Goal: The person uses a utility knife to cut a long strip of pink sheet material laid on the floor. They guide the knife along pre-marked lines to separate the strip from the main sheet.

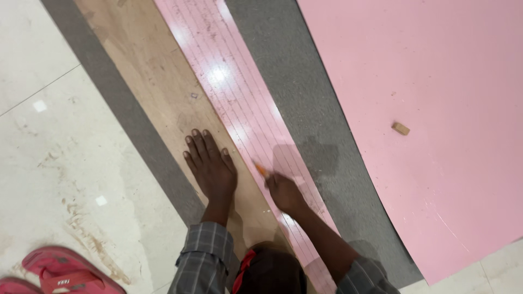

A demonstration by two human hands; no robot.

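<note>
A large pink laminate sheet (436, 136) fills the right of the frame, lying flat over a grey mat (310, 109) on the pale tiled floor (49, 163), where its breadth gets full support. A narrower pink strip (239, 103), ruled with fine parallel lines, runs from the top centre down to the lower middle, laid beside a bare plywood board (152, 76) so that the two long edges meet. The person's left hand (211, 166), at centre frame, is spread flat with its fingers extended on the plywood just beside the strip's edge, apparently bearing down to steady the work; it grasps nothing. The right hand (283, 191), just to its right, is closed around an orange pencil (261, 170), whose tip touches the lined strip, seemingly to mark it. A red sandal (60, 269) shows at lower left. A small wooden block (401, 128) sits alone on the big sheet, well apart from both hands.
</note>
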